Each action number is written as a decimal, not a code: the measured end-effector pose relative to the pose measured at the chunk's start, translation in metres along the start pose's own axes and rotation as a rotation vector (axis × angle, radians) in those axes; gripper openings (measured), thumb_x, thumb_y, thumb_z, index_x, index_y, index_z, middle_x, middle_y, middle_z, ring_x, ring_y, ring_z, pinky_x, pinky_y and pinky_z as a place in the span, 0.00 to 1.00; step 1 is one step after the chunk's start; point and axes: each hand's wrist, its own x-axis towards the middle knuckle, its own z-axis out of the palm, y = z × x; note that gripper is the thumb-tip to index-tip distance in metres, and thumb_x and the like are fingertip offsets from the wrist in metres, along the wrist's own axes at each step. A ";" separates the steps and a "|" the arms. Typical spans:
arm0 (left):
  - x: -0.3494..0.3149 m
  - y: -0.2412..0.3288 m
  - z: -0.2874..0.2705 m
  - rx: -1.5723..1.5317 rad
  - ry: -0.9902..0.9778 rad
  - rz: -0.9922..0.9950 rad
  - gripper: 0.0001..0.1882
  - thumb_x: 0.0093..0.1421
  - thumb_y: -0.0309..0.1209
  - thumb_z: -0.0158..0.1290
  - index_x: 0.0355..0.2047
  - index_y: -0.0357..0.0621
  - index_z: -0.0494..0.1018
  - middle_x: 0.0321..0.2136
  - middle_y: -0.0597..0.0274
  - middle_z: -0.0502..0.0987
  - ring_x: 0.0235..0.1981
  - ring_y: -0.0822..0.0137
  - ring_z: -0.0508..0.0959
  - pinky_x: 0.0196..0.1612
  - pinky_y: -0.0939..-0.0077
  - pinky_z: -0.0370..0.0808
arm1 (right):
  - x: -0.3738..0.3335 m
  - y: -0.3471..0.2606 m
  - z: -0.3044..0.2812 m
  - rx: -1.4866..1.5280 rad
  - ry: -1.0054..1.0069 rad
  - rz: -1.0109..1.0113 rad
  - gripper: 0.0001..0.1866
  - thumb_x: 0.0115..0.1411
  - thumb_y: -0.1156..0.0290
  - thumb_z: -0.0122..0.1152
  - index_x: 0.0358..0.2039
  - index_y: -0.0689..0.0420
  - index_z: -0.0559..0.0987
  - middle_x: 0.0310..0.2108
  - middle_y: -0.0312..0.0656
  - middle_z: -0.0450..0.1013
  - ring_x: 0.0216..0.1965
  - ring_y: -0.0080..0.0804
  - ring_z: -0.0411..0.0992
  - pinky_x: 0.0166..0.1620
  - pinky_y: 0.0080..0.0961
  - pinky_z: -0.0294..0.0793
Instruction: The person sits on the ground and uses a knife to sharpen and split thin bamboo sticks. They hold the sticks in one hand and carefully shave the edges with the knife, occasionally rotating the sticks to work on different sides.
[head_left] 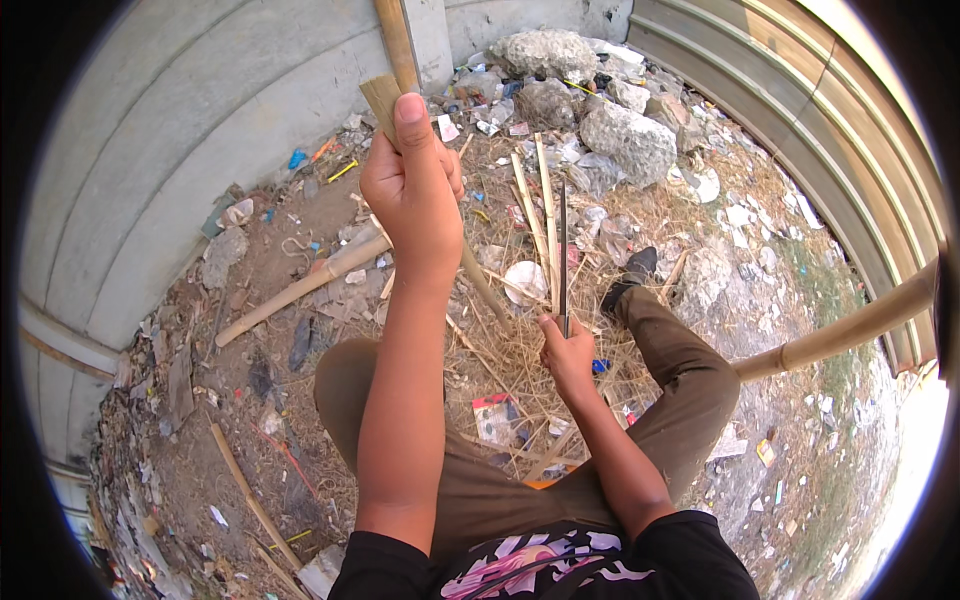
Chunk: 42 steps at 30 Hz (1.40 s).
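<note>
My left hand (pixel 415 190) is raised high at the left of centre, its fingers wrapped round a flat, tan-green bamboo strip (pixel 378 98), thumb pressed along it. The strip's top end sticks out above the fist; a similar greenish length (pixel 485 290) shows below, seemingly the same piece. Lower and to the right, my right hand (pixel 568 355) is closed on a long dark knife (pixel 563 240), seen nearly edge-on and pointing away from me. Its handle is hidden in the fist. Blade and strip are apart. Pale split bamboo strips (pixel 547 205) lie just beyond the knife.
Bamboo poles lie at the left (pixel 300 290) and slant in at the right (pixel 840 325); another pole (pixel 397 45) stands by the grey wall (pixel 220 110). Rubble rocks (pixel 628 140) are heaped at the back, near a corrugated metal fence (pixel 790 90). Litter and shavings cover the ground around my legs.
</note>
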 end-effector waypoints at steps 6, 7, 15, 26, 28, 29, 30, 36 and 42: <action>-0.009 -0.014 0.003 0.057 0.039 0.210 0.28 0.70 0.50 0.49 0.19 0.50 0.56 0.12 0.76 0.54 0.11 0.83 0.53 0.14 0.80 0.49 | -0.016 0.012 0.014 0.158 -0.087 -0.197 0.14 0.68 0.69 0.58 0.24 0.56 0.70 0.13 0.31 0.62 0.12 0.19 0.59 0.17 0.21 0.58; -0.009 -0.016 0.003 0.063 0.027 0.231 0.28 0.70 0.50 0.49 0.19 0.50 0.56 0.12 0.76 0.54 0.11 0.83 0.53 0.14 0.80 0.49 | -0.013 0.035 0.013 0.192 -0.095 -0.185 0.15 0.68 0.69 0.58 0.23 0.56 0.70 0.12 0.31 0.62 0.12 0.19 0.60 0.17 0.21 0.58; 0.002 -0.012 -0.007 0.038 0.060 0.175 0.28 0.71 0.50 0.49 0.18 0.50 0.55 0.12 0.76 0.53 0.11 0.83 0.52 0.13 0.80 0.47 | 0.017 0.206 -0.053 -0.998 -0.063 -0.055 0.19 0.55 0.59 0.62 0.21 0.65 0.79 0.17 0.47 0.74 0.16 0.36 0.72 0.23 0.37 0.72; 0.006 -0.023 -0.006 0.047 0.071 0.226 0.27 0.70 0.51 0.50 0.20 0.49 0.57 0.11 0.76 0.54 0.11 0.83 0.52 0.13 0.79 0.48 | 0.009 0.121 -0.003 0.057 -0.100 -0.047 0.15 0.61 0.70 0.57 0.17 0.57 0.72 0.12 0.35 0.65 0.12 0.23 0.62 0.16 0.26 0.59; 0.005 -0.020 -0.005 0.049 0.058 0.164 0.28 0.70 0.52 0.50 0.20 0.50 0.57 0.11 0.76 0.53 0.11 0.82 0.51 0.14 0.79 0.48 | 0.013 0.154 -0.023 -0.348 -0.128 0.298 0.14 0.59 0.69 0.59 0.18 0.59 0.73 0.12 0.35 0.65 0.12 0.24 0.62 0.16 0.26 0.59; 0.006 -0.019 -0.006 0.054 0.044 0.135 0.28 0.70 0.52 0.50 0.20 0.50 0.56 0.11 0.76 0.52 0.10 0.82 0.51 0.14 0.79 0.47 | 0.016 0.162 -0.028 -0.542 -0.143 0.471 0.13 0.58 0.69 0.60 0.18 0.59 0.74 0.12 0.36 0.65 0.11 0.24 0.62 0.16 0.26 0.60; 0.008 -0.018 -0.007 0.046 0.083 0.142 0.28 0.70 0.52 0.50 0.19 0.50 0.56 0.11 0.76 0.52 0.10 0.82 0.51 0.14 0.79 0.47 | 0.023 0.167 -0.037 -0.512 -0.068 0.497 0.13 0.57 0.68 0.61 0.19 0.60 0.74 0.12 0.36 0.66 0.11 0.25 0.62 0.16 0.26 0.60; 0.014 -0.015 -0.015 0.073 0.114 0.150 0.29 0.69 0.55 0.49 0.19 0.51 0.53 0.11 0.75 0.51 0.10 0.81 0.49 0.14 0.78 0.45 | 0.040 0.117 -0.008 -0.287 0.009 -0.001 0.16 0.56 0.64 0.63 0.19 0.62 0.76 0.14 0.36 0.69 0.16 0.26 0.63 0.23 0.28 0.64; 0.015 -0.020 -0.018 0.047 0.097 0.165 0.30 0.69 0.55 0.49 0.19 0.51 0.53 0.11 0.75 0.51 0.09 0.81 0.50 0.14 0.78 0.45 | -0.025 -0.042 0.021 0.195 -0.101 -0.758 0.10 0.67 0.76 0.50 0.27 0.58 0.67 0.24 0.39 0.67 0.27 0.24 0.63 0.31 0.23 0.64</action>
